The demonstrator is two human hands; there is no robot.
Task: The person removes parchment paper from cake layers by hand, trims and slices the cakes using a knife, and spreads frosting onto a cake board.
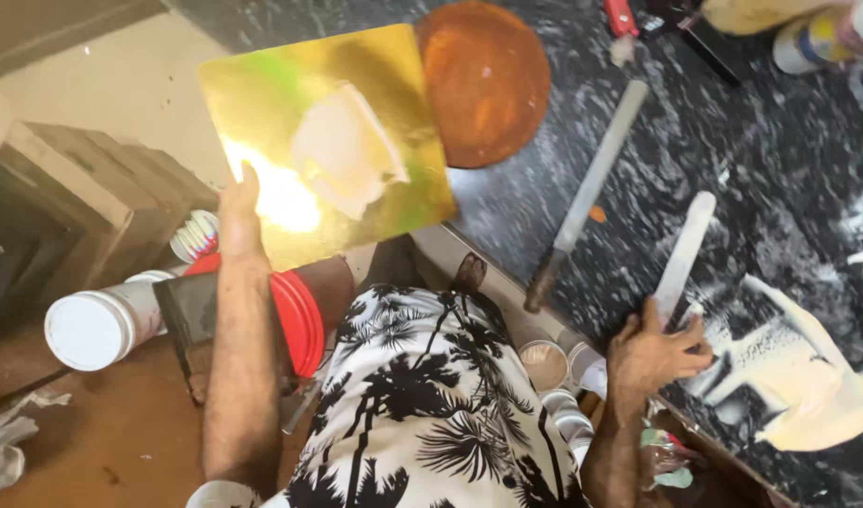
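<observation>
My left hand (239,218) holds a shiny gold square board (262,103) by its lower edge, with a smear of white cream (345,150) on its middle. The board is lifted and tilted over the counter's edge. A round brown cake layer (488,80) lies on the black marbled counter (732,141) just behind the board. My right hand (652,350) grips the handle of a white-coated spatula (683,249) resting on the counter. A heap of pale cream (807,376) is spread on the counter to the right of that hand.
A long knife (591,188) with a dark handle lies on the counter between the cake and the spatula. Below the counter are a white jar (97,325), red lids (300,320) and small tins (544,362). Bottles (812,38) stand at the far right.
</observation>
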